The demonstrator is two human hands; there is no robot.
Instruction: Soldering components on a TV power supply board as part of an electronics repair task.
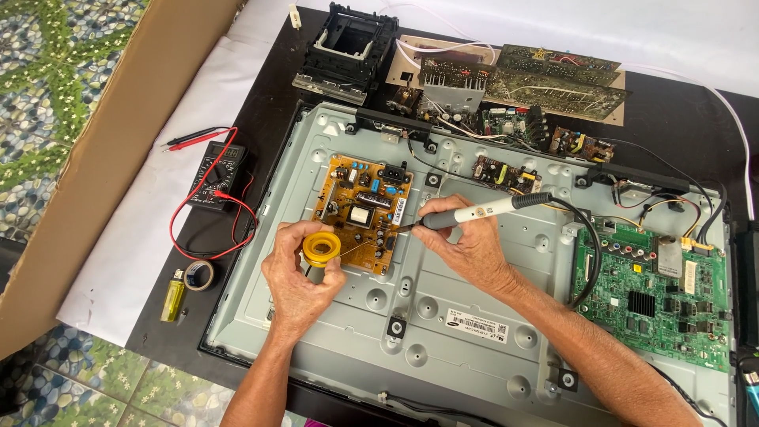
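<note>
My left hand [296, 277] grips a yellow spool of solder wire [321, 248] over the lower edge of an orange-brown power board [356, 202]. A thin strand of solder runs from the spool toward the board's right side. My right hand [462, 245] holds a grey and white soldering iron [482, 210] like a pen, its tip touching the board's right edge near the solder end. The iron's black cord [589, 245] loops away to the right. The board is mounted on the grey metal back panel [443, 316] of a flat screen.
A green main board [652, 292] sits at the panel's right. A black multimeter [215, 175] with red and black leads, a tape roll [198, 274] and a yellow lighter [172, 299] lie at the left. Loose circuit boards [545, 79] and a black plastic frame [348, 47] lie behind. Cardboard [103, 150] leans at left.
</note>
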